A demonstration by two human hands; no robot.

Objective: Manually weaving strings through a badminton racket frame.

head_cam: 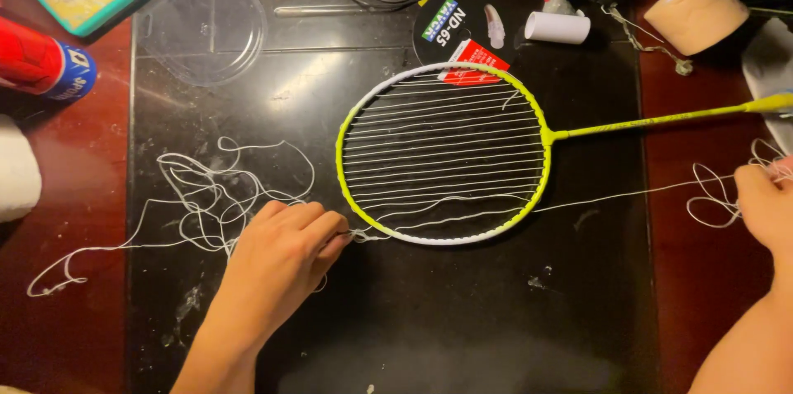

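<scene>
Black mat (462, 320) covers reddish wooden table (66, 344).

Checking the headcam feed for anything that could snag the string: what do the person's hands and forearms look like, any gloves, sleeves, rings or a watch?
Both are bare. The left hand and its forearm show no glove, sleeve, ring or watch. The right hand is cut off by the frame edge; the part in view, with its forearm, is also uncovered. No tape or markings visible.

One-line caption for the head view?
Left hand pinches white string at yellow racket frame's edge; right hand holds the string's far end.
</scene>
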